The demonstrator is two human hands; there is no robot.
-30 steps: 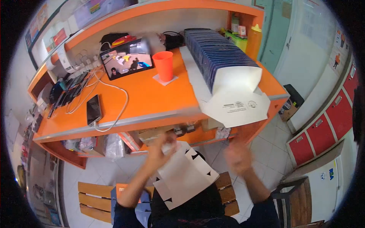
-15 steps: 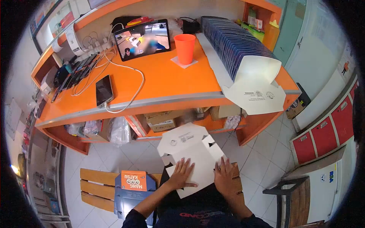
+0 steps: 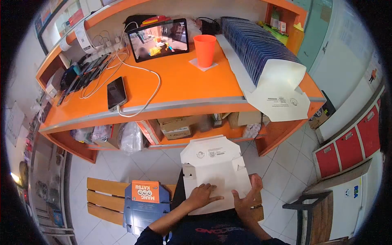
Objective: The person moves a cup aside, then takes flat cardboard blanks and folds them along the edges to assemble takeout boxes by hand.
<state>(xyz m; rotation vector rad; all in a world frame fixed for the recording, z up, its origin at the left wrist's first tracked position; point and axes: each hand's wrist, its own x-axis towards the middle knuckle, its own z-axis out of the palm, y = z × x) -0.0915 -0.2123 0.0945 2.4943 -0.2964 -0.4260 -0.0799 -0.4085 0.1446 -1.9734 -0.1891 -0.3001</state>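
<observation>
Lying across the person's lap: white cardboard blank [image 3: 216, 173], unfolded, printed flap toward the orange surface [image 3: 179, 90], small side flaps showing. Left hand [image 3: 202, 197] palm down on the blank, fingers spread, gripping nothing. Right hand [image 3: 246, 199] at its right edge, opened out, thumb well apart from fingers; can't tell how firmly it touches the edge. Blue box [image 3: 147, 212] with orange label on slatted wooden seat [image 3: 106, 200], beside left forearm. On the surface: phone [image 3: 117, 94] with white cable plugged in, tablet [image 3: 159, 40] propped up, orange cup [image 3: 205, 51] upright, long row of dark blue boxes [image 3: 253, 47] at right.
</observation>
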